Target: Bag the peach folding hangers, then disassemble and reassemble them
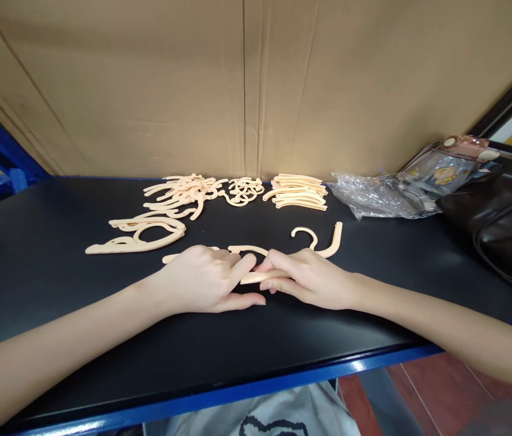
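Observation:
My right hand is closed around a beige plastic hanger arm, pinched between thumb and fingers. Right beside that arm's free end is my left hand, fingers curled and thumb stretched out; what its fingers hold is hidden. Another curved hanger piece shows just behind both hands. A beige strip end sticks out past the left hand. Beyond the right hand lie a hanger hook and a bent hanger arm, partly covered by the hand.
Folded hangers lie at left on the black tabletop. Behind are a heap of hanger arms, hooks and a stack of arms. Clear plastic bags and a dark leather bag are at right. Cardboard backs the table.

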A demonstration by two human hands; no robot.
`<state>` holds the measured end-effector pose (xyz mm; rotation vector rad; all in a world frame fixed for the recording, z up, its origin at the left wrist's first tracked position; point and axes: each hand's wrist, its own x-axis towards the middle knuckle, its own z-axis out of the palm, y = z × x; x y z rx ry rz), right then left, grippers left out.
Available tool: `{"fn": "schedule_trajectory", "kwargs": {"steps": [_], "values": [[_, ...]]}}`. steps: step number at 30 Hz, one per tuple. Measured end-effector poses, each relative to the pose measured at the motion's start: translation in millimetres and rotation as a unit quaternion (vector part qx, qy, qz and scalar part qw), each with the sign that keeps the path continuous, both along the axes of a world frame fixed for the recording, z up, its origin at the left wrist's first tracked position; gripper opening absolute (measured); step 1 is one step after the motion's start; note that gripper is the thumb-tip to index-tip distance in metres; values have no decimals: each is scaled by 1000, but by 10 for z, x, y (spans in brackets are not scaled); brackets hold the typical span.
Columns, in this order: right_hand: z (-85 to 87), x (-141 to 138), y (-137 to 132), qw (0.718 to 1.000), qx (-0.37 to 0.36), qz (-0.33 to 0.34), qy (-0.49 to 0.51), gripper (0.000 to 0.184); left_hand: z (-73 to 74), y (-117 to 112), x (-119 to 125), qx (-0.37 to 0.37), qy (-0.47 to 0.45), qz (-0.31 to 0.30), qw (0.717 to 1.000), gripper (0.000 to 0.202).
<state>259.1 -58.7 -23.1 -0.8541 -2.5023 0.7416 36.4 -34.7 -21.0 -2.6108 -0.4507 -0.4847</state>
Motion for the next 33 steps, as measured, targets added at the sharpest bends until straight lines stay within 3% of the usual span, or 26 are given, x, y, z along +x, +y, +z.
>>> {"fn": "schedule_trajectory", "kwargs": {"steps": [11,16,20,25,29,33], "values": [[-24,16,19,1000,22,12,5,7,-30,29,-13,1,-16,-32,999,50],[-25,16,3,999,42,16,4,4,85,42,-19,88,-5,-39,995,44],[-9,18,-13,999,44,-15,28,6,141,81,-25,120,-42,4,992,48],[5,16,-19,998,30,-50,37,9,122,78,-35,83,-92,91,988,62],[-12,7,-12,994,81,-62,44,11,99,30,-35,67,-93,153,982,62],[-17,3,-13,994,85,-63,41,11,91,27,-39,49,-66,123,989,53]]}}
